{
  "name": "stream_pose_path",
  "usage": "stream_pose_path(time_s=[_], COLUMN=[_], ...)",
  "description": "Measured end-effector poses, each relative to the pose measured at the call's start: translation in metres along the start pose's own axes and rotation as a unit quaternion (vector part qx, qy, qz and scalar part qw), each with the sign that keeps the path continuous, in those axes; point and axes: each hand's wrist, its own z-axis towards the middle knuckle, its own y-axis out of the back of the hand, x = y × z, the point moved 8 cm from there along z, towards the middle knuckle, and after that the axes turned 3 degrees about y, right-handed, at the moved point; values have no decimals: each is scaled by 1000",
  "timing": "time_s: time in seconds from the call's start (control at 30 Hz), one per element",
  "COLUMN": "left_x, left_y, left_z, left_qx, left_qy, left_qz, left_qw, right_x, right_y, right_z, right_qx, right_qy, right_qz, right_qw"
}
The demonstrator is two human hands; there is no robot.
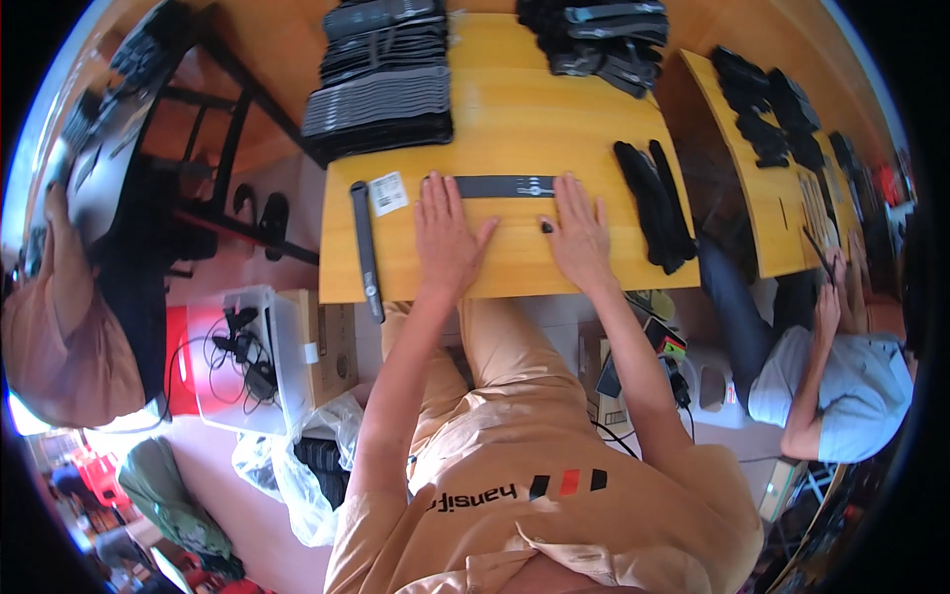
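Observation:
A dark grey flat strap (495, 186) with pale printing near its right end lies crosswise on the yellow wooden table (495, 267). My left hand (447, 238) rests palm down with its fingertips at the strap's left end. At the other end my right hand (582, 238) lies flat, fingers stretched out and touching the strap. A small black piece (546, 227) shows at my right thumb's tip; its kind is unclear. Left of my left hand, a second dark strap (367, 252) runs lengthwise toward the table's near edge, beside a white printed label sheet (388, 193).
A tall stack of dark straps (376, 104) stands at the back left. Black bundles lie at the back right (609, 45), and long black bands (655, 213) at the right edge. A co-worker (831, 366) handles a dark strip at the right table. Another person (74, 327) is at left.

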Motion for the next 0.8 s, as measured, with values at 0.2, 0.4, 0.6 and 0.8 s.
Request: stream_pose_path(time_s=[0.2, 0.4, 0.6, 0.8], left_x=[14, 132, 142, 136], left_y=[95, 97, 40, 9], left_z=[-42, -161, -180, -161], left_qx=[-108, -177, -53, 49], left_qy=[48, 372, 463, 422], left_qz=[-267, -531, -712, -770], left_qw=[956, 741, 525, 476], right_x=[13, 148, 231, 224], right_y=[39, 30, 5, -17], right_z=[-9, -27, -28, -39], right_qx=[-107, -6, 70, 25], right_qy=[-11, 127, 156, 151], right_qz=[97, 311, 238, 237], right_qw=[989, 942, 956, 959])
